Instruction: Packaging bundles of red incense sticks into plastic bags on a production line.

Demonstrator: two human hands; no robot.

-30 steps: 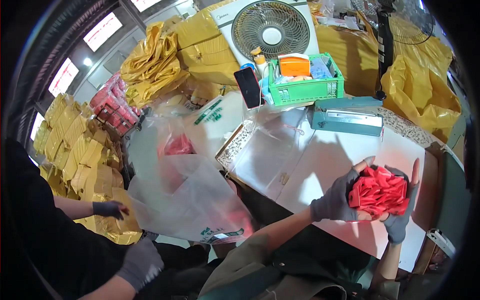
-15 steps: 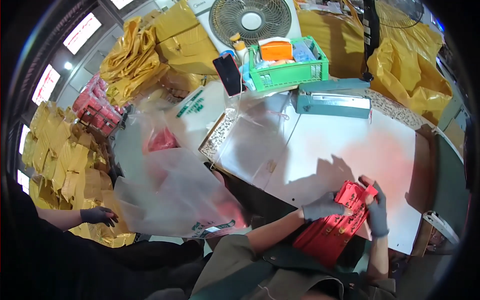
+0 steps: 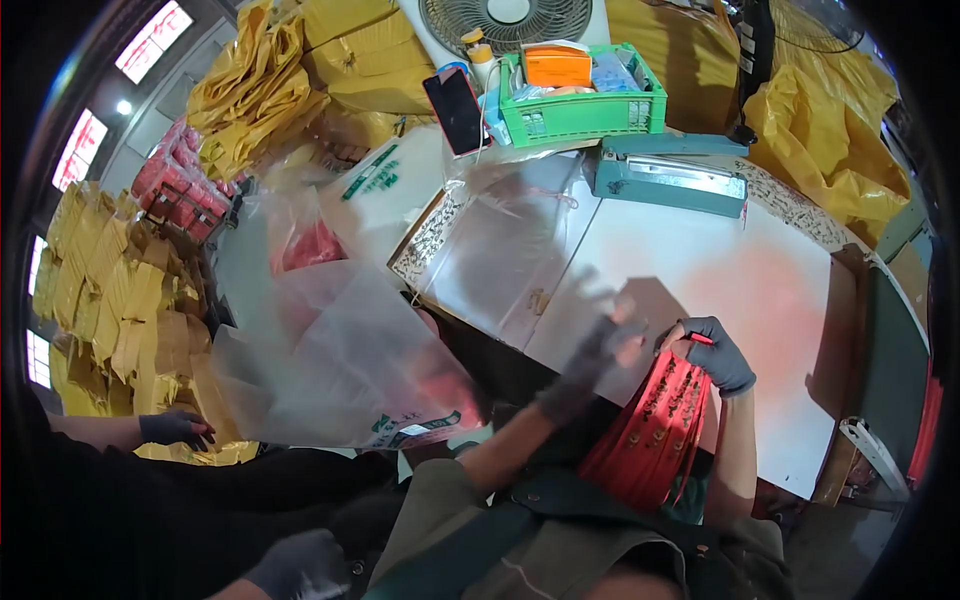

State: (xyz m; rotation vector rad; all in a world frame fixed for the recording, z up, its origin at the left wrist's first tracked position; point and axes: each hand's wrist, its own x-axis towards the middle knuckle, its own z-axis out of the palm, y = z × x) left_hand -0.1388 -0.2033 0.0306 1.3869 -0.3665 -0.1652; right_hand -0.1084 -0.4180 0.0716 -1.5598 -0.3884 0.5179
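A sheaf of long red printed strips point(image 3: 655, 430) hangs in front of my chest, fanned out toward its lower end. My right hand point(image 3: 718, 358), in a grey glove with bare fingertips, is closed around the top edge of the sheaf. A small red piece shows between its fingers. My left hand point(image 3: 605, 340), gloved the same way, is off the sheaf, a little to its left above the white tabletop point(image 3: 640, 245). It is smeared by motion, but thumb and fingers look apart, with nothing visible in them.
A co-worker's gloved hands point(image 3: 178, 428) are at the left and lower left. A large translucent plastic bag point(image 3: 330, 370) with red contents lies left. Farther back are a teal sealing machine point(image 3: 670, 185), a green crate point(image 3: 585, 118), a phone point(image 3: 456, 110), a fan point(image 3: 508, 15) and yellow sacks point(image 3: 820, 140).
My left hand has let go of the red sheaf and moved up and left. The sheaf's bunched top now hangs straighter from my right hand. A second hand of the co-worker shows at the lower left.
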